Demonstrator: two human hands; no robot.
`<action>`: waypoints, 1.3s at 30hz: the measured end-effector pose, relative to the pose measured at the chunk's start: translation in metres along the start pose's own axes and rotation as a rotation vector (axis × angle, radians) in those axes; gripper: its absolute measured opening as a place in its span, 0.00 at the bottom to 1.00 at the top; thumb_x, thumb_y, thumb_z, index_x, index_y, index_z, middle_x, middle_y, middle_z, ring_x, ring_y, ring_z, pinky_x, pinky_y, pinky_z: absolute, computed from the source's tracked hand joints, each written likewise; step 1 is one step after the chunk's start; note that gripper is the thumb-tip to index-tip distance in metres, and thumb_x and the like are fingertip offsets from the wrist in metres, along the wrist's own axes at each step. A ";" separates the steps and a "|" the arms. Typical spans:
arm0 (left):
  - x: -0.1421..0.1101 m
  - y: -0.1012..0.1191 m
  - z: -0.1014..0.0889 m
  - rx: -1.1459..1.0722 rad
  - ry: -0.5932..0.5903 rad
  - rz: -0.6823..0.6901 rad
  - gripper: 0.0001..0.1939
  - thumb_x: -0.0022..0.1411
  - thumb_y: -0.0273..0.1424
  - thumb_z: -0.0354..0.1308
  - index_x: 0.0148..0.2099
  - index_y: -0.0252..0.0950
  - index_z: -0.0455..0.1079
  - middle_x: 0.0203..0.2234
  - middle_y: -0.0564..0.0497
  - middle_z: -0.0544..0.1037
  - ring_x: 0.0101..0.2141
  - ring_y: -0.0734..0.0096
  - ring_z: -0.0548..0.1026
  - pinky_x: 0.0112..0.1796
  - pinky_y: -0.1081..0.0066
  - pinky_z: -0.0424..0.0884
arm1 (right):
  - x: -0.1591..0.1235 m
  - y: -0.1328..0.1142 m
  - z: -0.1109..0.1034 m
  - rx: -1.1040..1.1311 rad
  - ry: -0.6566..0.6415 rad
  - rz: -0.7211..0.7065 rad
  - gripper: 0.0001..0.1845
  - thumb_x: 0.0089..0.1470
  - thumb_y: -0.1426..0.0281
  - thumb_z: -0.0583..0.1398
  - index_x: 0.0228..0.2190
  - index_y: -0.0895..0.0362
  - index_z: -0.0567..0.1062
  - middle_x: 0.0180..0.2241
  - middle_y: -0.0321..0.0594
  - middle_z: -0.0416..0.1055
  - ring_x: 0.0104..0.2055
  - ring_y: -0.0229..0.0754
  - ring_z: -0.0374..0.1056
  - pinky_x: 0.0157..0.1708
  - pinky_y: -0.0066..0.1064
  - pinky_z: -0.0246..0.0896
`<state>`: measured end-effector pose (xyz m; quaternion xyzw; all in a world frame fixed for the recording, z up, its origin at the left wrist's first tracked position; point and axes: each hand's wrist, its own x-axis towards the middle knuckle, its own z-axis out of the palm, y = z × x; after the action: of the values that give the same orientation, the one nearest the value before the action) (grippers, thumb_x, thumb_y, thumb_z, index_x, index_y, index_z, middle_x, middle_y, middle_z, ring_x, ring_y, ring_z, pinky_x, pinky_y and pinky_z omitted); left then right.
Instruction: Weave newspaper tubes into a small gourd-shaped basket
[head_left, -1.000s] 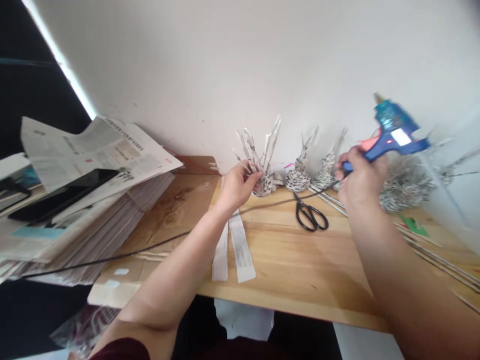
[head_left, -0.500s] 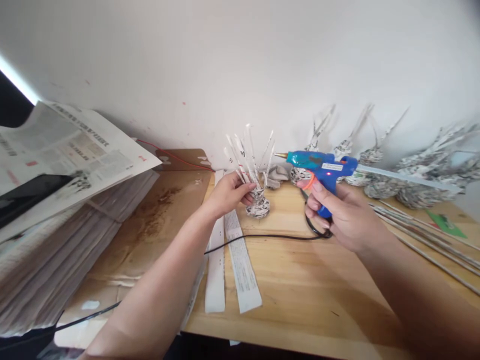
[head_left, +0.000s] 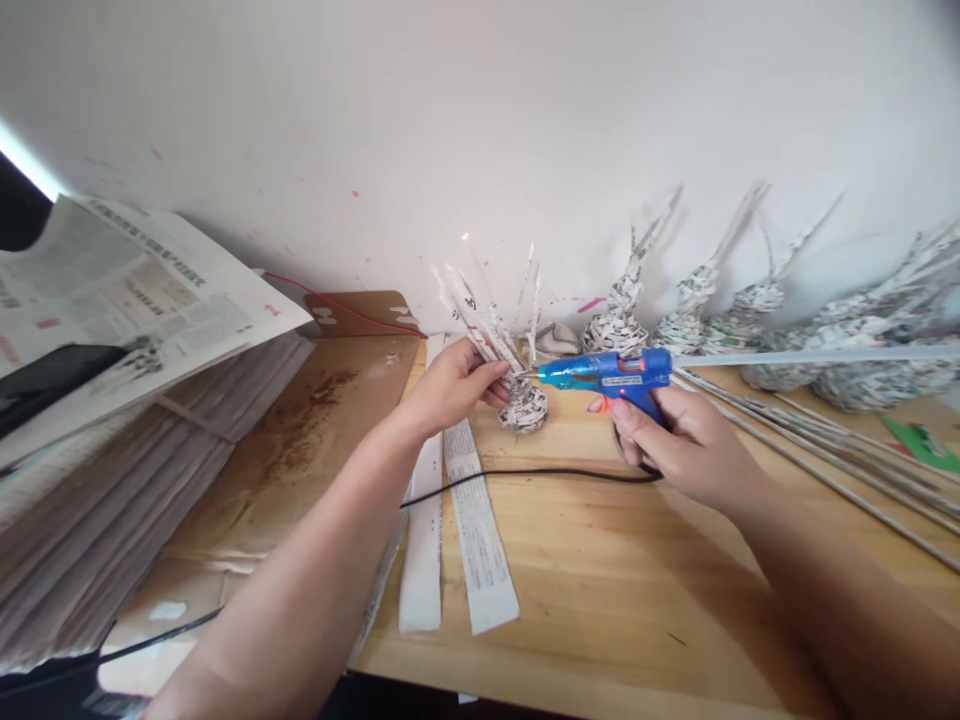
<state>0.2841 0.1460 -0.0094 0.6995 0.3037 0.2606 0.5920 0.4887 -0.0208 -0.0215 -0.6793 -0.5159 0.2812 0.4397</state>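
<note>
Strips: two flat white paper strips (head_left: pixel 486 575), nearest, on pale wood table (head_left: pixel 600 620).
R hand (head_left: pixel 697 445): wrapped round grip of blue plastic glue gun (head_left: pixel 611 374), prob. for aim.
L hand (head_left: pixel 454 388): apart from R, pinching neck of small grey-white woven-newspaper piece (head_left: pixel 525 408), prob. to steady it vs. brass-coloured nozzle (head_left: pixel 531 373).
Piece: mid-table, betw. hands; nozzle contact unclear.
Back row: similar woven pieces (head_left: pixel 615 328) by white wall (head_left: pixel 480 130), prob. kept out of gun's way.

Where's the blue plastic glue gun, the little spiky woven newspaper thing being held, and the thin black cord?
Blue plastic glue gun (head_left: pixel 616 376): head view, middle of its body.
Little spiky woven newspaper thing (head_left: pixel 524 407): head view, its round base.
Thin black cord (head_left: pixel 562 471): head view, an uncovered stretch.
</note>
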 end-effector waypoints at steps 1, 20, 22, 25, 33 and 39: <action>0.000 -0.001 -0.001 -0.006 -0.010 0.006 0.02 0.69 0.22 0.56 0.40 0.30 0.68 0.23 0.52 0.77 0.24 0.77 0.79 0.28 0.79 0.77 | 0.000 0.001 0.000 -0.012 0.002 0.006 0.29 0.55 0.40 0.60 0.30 0.55 0.72 0.17 0.35 0.67 0.20 0.39 0.64 0.21 0.31 0.57; 0.000 -0.014 -0.015 -0.031 -0.237 0.100 0.20 0.61 0.43 0.68 0.42 0.29 0.73 0.35 0.45 0.82 0.36 0.68 0.82 0.42 0.68 0.82 | -0.001 0.013 0.005 -0.097 0.023 -0.087 0.24 0.62 0.46 0.57 0.27 0.53 0.67 0.19 0.32 0.61 0.22 0.38 0.57 0.24 0.32 0.49; 0.000 -0.014 -0.015 -0.026 -0.242 0.102 0.21 0.61 0.44 0.68 0.42 0.29 0.73 0.35 0.44 0.82 0.37 0.67 0.83 0.43 0.67 0.82 | -0.001 0.013 0.005 -0.104 0.031 -0.092 0.24 0.62 0.47 0.57 0.27 0.53 0.66 0.19 0.32 0.61 0.23 0.38 0.57 0.24 0.32 0.49; 0.000 -0.014 -0.016 -0.015 -0.243 0.097 0.21 0.62 0.44 0.68 0.42 0.29 0.73 0.36 0.43 0.82 0.38 0.65 0.83 0.44 0.64 0.82 | -0.001 0.013 0.005 -0.108 0.035 -0.112 0.24 0.63 0.47 0.56 0.27 0.52 0.66 0.19 0.31 0.61 0.23 0.38 0.57 0.25 0.32 0.49; 0.000 -0.013 -0.013 -0.040 -0.193 0.056 0.21 0.61 0.43 0.68 0.43 0.29 0.72 0.35 0.44 0.82 0.38 0.65 0.83 0.43 0.64 0.83 | -0.005 0.007 0.009 -0.235 0.136 -0.256 0.23 0.64 0.53 0.57 0.23 0.52 0.61 0.19 0.30 0.58 0.22 0.37 0.53 0.24 0.32 0.48; 0.000 -0.013 -0.013 -0.034 -0.194 0.063 0.20 0.61 0.42 0.68 0.43 0.29 0.73 0.35 0.44 0.82 0.37 0.66 0.83 0.43 0.66 0.82 | -0.006 0.006 0.009 -0.348 0.156 -0.312 0.21 0.64 0.55 0.57 0.24 0.52 0.63 0.18 0.31 0.58 0.21 0.38 0.54 0.25 0.32 0.47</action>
<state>0.2731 0.1558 -0.0200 0.7204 0.2186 0.2152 0.6220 0.4816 -0.0240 -0.0311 -0.6766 -0.6197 0.0635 0.3927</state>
